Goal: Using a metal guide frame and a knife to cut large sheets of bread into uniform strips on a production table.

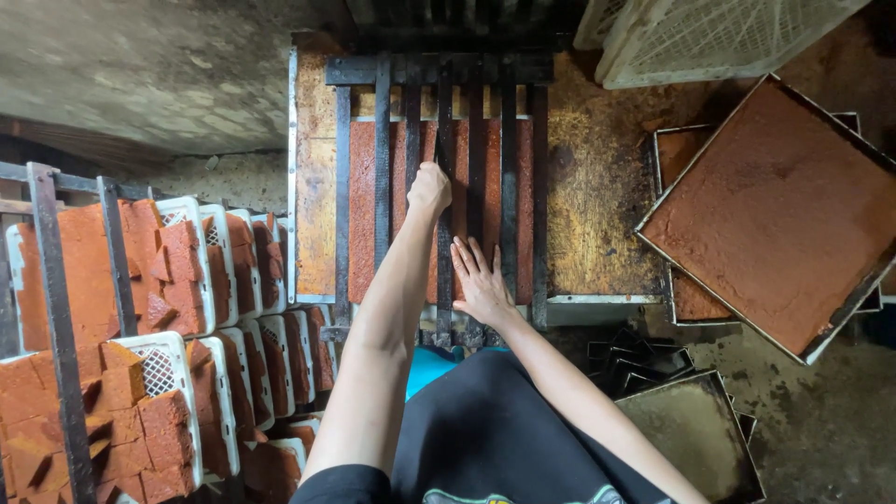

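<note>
Slab of reddish-brown paste (364,201) lies in a shallow tray on the stained bench, under a black slotted cutting guide (439,70). Left hand (430,189) is clenched around a thin blade run down a middle slot; right hand (482,278) lies flat, fingers spread, pressing the guide's near end. Cut blocks (140,429) already fill white crates at left. Uncut tray of paste (779,210) waits at right; empty trays (695,431) sit below.

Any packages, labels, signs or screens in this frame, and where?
No labels, signs or screens.
Crates: left, white plastic lattice, filled with red-brown blocks.
Crate: top right, white lattice, tilted.
Tray: right, square metal, full of red-brown paste.
Empty trays: bottom right, dark metal.
</note>
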